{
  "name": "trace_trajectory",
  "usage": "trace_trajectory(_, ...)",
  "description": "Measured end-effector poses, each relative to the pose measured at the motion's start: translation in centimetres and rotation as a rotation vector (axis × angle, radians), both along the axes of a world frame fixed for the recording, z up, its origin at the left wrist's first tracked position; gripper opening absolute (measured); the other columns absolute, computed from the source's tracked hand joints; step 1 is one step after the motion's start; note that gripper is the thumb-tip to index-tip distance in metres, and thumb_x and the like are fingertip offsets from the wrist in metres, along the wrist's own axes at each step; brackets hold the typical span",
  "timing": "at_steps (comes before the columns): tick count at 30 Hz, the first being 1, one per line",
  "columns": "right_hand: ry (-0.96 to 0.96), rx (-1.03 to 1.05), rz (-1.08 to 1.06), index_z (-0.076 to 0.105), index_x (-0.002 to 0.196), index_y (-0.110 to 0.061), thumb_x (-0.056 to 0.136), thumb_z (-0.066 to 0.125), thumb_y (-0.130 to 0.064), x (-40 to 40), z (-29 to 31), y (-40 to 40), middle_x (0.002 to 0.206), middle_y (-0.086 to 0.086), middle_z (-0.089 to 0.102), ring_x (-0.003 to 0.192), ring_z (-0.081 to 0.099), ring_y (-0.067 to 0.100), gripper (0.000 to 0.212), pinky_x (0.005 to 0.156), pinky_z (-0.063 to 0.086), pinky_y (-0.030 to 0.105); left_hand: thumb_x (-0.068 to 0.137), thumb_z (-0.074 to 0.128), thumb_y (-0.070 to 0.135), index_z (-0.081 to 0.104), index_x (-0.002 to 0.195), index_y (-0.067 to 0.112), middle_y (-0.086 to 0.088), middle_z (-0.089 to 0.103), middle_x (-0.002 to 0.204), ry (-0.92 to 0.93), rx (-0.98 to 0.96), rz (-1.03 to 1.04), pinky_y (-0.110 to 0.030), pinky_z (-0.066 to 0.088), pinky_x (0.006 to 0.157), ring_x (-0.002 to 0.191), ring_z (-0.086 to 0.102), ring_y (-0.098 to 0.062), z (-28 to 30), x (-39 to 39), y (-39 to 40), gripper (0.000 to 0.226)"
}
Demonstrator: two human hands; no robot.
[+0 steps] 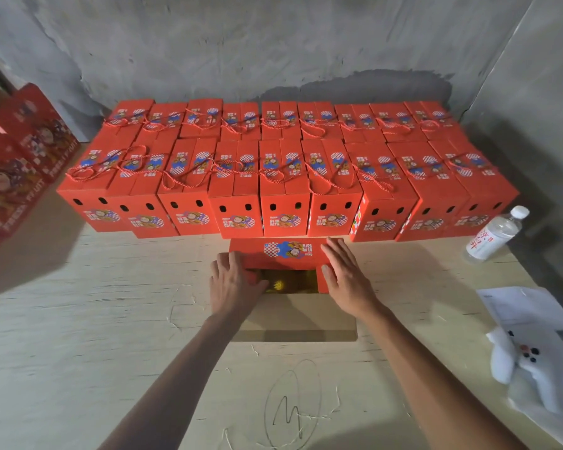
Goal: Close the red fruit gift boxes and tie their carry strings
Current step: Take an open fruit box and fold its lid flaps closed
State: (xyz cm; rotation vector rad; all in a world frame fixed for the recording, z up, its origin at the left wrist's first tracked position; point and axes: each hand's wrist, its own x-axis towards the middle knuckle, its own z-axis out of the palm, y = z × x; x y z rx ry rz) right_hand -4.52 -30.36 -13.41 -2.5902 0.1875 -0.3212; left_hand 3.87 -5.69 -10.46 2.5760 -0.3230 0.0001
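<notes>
Eighteen closed red boxes (283, 177) sit in two rows of nine; flat, spread hands (233, 280) press one open box (286, 254).

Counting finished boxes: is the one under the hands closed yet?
Not yet. The box still shows a dark gap with yellow contents between the left hand and right hand, both resting on its flaps.

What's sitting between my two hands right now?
In the head view, the open red gift box lies between left hand and right hand, yellow fruit showing inside.
</notes>
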Motion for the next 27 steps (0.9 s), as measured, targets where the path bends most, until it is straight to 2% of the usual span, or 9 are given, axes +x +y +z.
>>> trace_trajectory(4,0.023,-0.006,-0.006,0.030,0.161,-0.019,0.110,0.040,-0.031,0.1,-0.1,0.0,0.170,-0.006,0.016,0.157,0.000,0.006,0.053,0.116,0.006,0.015,0.080,0.075,0.028,0.034,0.133,0.011,-0.014,0.041,0.127,0.066,0.171,0.060,-0.045,0.047,0.093,0.116,0.040,-0.034,0.5,1.0,-1.5,0.069)
trace_trajectory(11,0.012,0.011,-0.016,0.032,0.160,-0.019,0.110,0.040,-0.032,0.1,-0.1,0.0,0.170,-0.006,0.017,0.156,0.001,0.006,0.052,0.114,0.005,0.011,0.078,0.075,0.033,0.042,0.125,0.014,-0.010,0.045,0.121,0.027,0.003,-0.032,-0.045,0.049,0.091,0.109,0.039,-0.027,0.1,0.9,0.1,0.061)
trace_trajectory(14,-0.048,0.052,-0.022,0.047,0.150,-0.013,0.107,0.048,-0.028,-0.3,0.2,0.2,0.167,0.000,0.029,0.156,0.017,0.012,0.045,0.119,0.022,0.023,0.086,0.077,0.030,0.055,0.121,0.016,-0.005,0.051,0.122,-0.030,-0.225,-0.071,-0.042,0.050,0.088,0.111,0.043,-0.024,-0.5,0.1,1.5,0.043)
trace_trajectory(16,-0.155,0.047,-0.026,0.062,0.130,-0.009,0.104,0.058,-0.024,-1.2,0.4,0.2,0.158,0.005,0.044,0.150,0.034,0.017,0.031,0.113,0.042,0.031,0.093,0.074,0.024,0.064,0.112,0.015,0.000,0.056,0.122,-0.090,-0.361,-0.109,-0.044,0.052,0.090,0.111,0.049,-0.022,-1.2,-0.3,3.0,0.023)
trace_trajectory(18,-0.230,0.050,-0.022,0.069,0.113,-0.009,0.101,0.063,-0.020,-2.4,0.6,0.0,0.151,0.006,0.054,0.145,0.044,0.017,0.018,0.105,0.053,0.035,0.101,0.060,0.010,0.069,0.109,0.010,-0.001,0.061,0.124,-0.156,-0.428,-0.168,-0.049,0.052,0.093,0.113,0.055,-0.023,-1.8,-0.5,4.4,0.012)
trace_trajectory(20,-0.233,0.041,-0.005,0.073,0.115,-0.011,0.100,0.063,-0.018,-3.6,0.6,-0.4,0.151,0.002,0.054,0.145,0.044,0.015,0.019,0.108,0.050,0.034,0.105,0.046,0.005,0.070,0.111,0.007,-0.001,0.064,0.127,-0.172,-0.451,-0.215,-0.048,0.051,0.097,0.117,0.058,-0.024,-1.6,-0.7,5.4,0.025)
trace_trajectory(22,-0.193,-0.005,0.030,0.069,0.131,-0.012,0.103,0.059,-0.016,-4.9,0.6,-0.9,0.155,-0.001,0.050,0.146,0.042,0.011,0.030,0.114,0.043,0.032,0.099,0.040,0.000,0.070,0.113,0.005,-0.001,0.066,0.129,-0.180,-0.444,-0.261,-0.046,0.051,0.099,0.118,0.061,-0.024,-1.2,-0.6,6.1,0.034)
trace_trajectory(25,-0.116,-0.088,0.078,0.054,0.148,-0.013,0.105,0.053,-0.010,-6.5,1.2,-1.7,0.161,-0.004,0.041,0.147,0.040,0.010,0.044,0.116,0.041,0.033,0.078,0.036,-0.007,0.071,0.119,0.007,0.004,0.064,0.134,-0.180,-0.338,-0.331,-0.043,0.056,0.095,0.118,0.062,-0.024,-1.1,0.0,7.3,0.055)
trace_trajectory(27,-0.057,-0.145,0.111,0.048,0.152,-0.015,0.099,0.054,0.004,-7.1,1.6,-2.3,0.162,-0.006,0.038,0.148,0.037,0.010,0.057,0.117,0.040,0.037,0.080,0.044,-0.005,0.070,0.125,0.010,0.003,0.064,0.136,-0.217,-0.223,-0.390,-0.043,0.059,0.091,0.121,0.062,-0.023,-1.0,0.6,8.0,0.054)
